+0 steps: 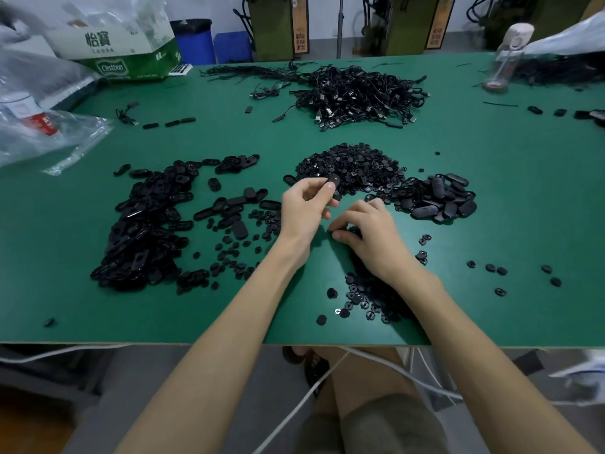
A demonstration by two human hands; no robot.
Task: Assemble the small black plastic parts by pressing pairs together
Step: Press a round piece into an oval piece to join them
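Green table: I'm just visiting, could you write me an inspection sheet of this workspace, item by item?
Surface: green table, scattered with parts.
Job's things: heap of oval shells left; round-piece pile centre; oval pile right.
Clutter: plastic bags, cardboard box, bottle.
Hands: left hand pinches an oval part; right hand fingers bent onto the table, grip unclear.
Cables: black cable heap at back; white cable under table.
Surroundings: blue bins behind.

My hands, two: left hand (304, 208), right hand (370, 237). One oval cap (331, 184) in my left. Three big piles: shell heap (147, 231), disc heap (353, 168), cap heap (438, 198). One cable heap (357, 96), one cardboard box (127, 50), one bottle (505, 57), blue bins (196, 40) probably two.
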